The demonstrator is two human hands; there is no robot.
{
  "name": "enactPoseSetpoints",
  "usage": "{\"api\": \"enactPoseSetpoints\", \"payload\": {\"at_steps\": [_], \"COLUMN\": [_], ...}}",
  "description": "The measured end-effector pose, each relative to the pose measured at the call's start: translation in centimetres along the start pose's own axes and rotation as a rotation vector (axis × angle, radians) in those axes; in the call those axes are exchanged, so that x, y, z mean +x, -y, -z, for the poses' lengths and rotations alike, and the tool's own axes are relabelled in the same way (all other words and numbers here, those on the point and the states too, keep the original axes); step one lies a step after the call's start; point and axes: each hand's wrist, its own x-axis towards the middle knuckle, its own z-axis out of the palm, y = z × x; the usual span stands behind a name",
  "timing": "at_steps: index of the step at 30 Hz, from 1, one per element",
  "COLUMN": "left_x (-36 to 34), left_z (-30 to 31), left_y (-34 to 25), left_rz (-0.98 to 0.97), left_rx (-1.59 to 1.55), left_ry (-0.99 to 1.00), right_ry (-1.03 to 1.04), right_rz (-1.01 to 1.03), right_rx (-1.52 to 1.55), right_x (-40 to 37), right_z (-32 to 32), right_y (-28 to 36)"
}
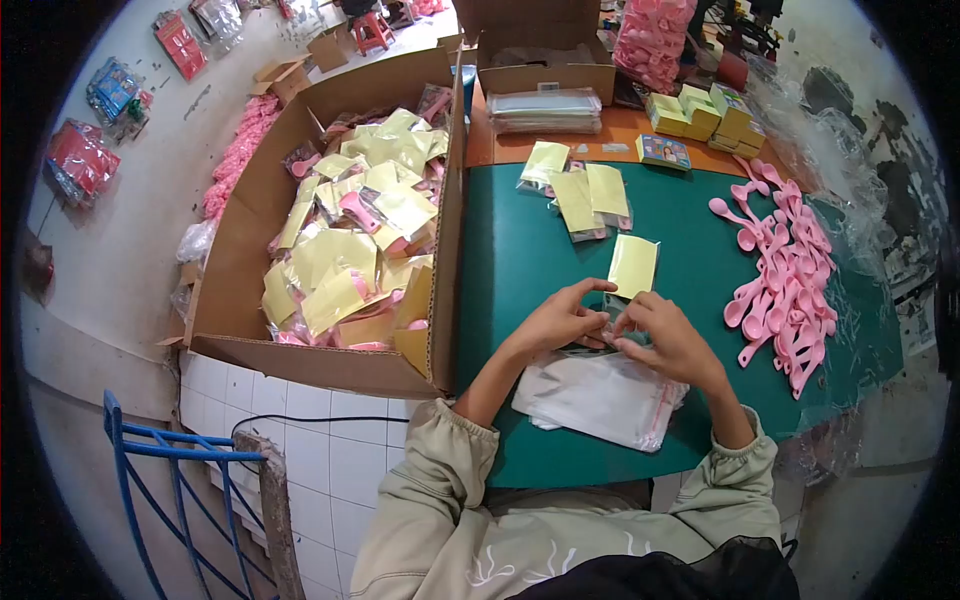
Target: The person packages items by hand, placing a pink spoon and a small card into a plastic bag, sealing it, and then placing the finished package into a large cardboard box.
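My left hand (562, 320) and my right hand (662, 338) meet over the green table, fingers pinched at the near end of a clear plastic bag. A pale yellow card (634, 264) shows inside the far part of this bag, beyond my fingertips. What else the bag holds is hidden by my hands. Directly below my hands lies a stack of flat clear bags (600, 398). Farther up the table are several packed bags with yellow cards (577, 198). To the right lies a heap of pink plastic spoons (785, 290).
A large cardboard box (330, 362) full of packed bags stands left of the table. At the back are a bundle of clear bags (545, 108), stacks of small yellow boxes (700, 115) and a bag of pink items (652, 45). A blue metal railing (180, 440) stands at lower left.
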Motion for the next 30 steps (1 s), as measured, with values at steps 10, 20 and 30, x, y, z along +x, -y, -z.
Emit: {"api": "enactPoseSetpoints", "payload": {"at_steps": [10,20,30], "left_x": [0.1,0.3,-0.3], "left_z": [-0.3,-0.7,-1.3], "left_y": [0.0,-0.5,-1.3], "left_rz": [-0.019,-0.037,-0.001], "left_rx": [0.016,0.135,-0.166], "left_ry": [-0.034,-0.195,-0.047], "right_ry": [-0.078,-0.186,-0.617], "right_rz": [-0.032,0.2,-0.346], "right_rx": [-0.134,-0.263,0.491], "right_x": [0.1,-0.1,-9.8], "right_z": [-1.7,-2.1,19.5], "right_y": [1.1,0.7,-12.8]}}
